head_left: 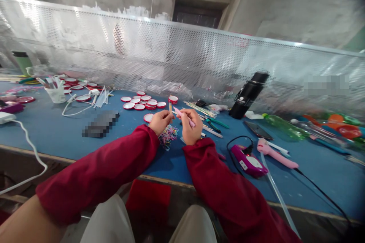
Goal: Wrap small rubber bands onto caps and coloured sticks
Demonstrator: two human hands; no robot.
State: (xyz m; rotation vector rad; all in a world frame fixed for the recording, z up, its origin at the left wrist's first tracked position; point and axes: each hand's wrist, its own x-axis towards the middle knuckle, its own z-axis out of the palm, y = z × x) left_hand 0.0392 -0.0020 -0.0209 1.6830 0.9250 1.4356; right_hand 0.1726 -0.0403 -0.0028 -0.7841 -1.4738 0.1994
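Observation:
Near the middle of the blue table, my left hand (160,122) pinches a short, thin tan stick (170,108) that points upward. Close to its right, my right hand (191,126) is closed around a pink pen (184,117), whose tip points up and left toward the stick. Whether pen and stick touch, I cannot tell. Below the hands lies a heap of colourful thin strings (169,137). Just behind my left hand is a round red-rimmed lid (148,117), with several more such lids (139,101) grouped farther back.
Thin sticks (199,109) and green-handled pliers (218,122) lie behind my right hand. To the right are a black flask (248,95), a purple box (248,161) and a pink glue gun (278,155) with a cord. A phone (101,124) and white cup (55,94) stay left. A perforated metal screen (142,45) borders the back.

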